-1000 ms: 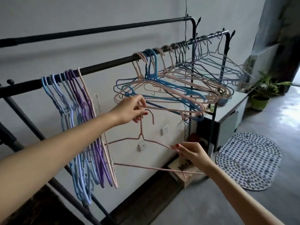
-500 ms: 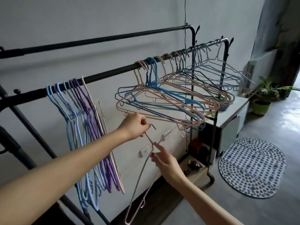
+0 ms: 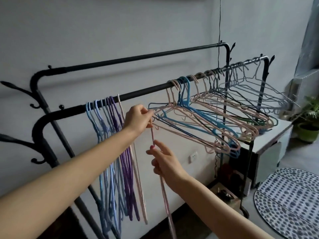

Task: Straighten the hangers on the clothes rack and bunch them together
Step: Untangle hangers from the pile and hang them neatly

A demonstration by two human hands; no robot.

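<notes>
A black clothes rack (image 3: 141,93) stands against a pale grey wall (image 3: 120,31), with hooked pegs at its left end and a second, higher rail (image 3: 138,57) behind the front one. On the left part of the front rail hangs a tight bunch of hangers (image 3: 114,152), blue, then purple, then one pink, all turned edge-on and hanging straight down. Just right of that bunch the left hand (image 3: 138,119) is raised below the rail, its fingers curled and pinching the top of a loose pink hanger (image 3: 164,192) that hangs off the rail, edge-on. The right hand (image 3: 166,162) sits lower on the same hanger, thumb and fingers closed around its neck. Further right a spread of pink, blue and dark hangers (image 3: 215,121) hangs on the rail, fanned out at an angle and overlapping. Past the rack's right post a white counter (image 3: 274,140) stands against the wall, with a small wooden box (image 3: 226,197) on the floor beside the rack foot. On the grey floor (image 3: 296,157) at the far right lies a spotted oval mat (image 3: 290,204), and a potted plant (image 3: 309,125) stands in the corner.
</notes>
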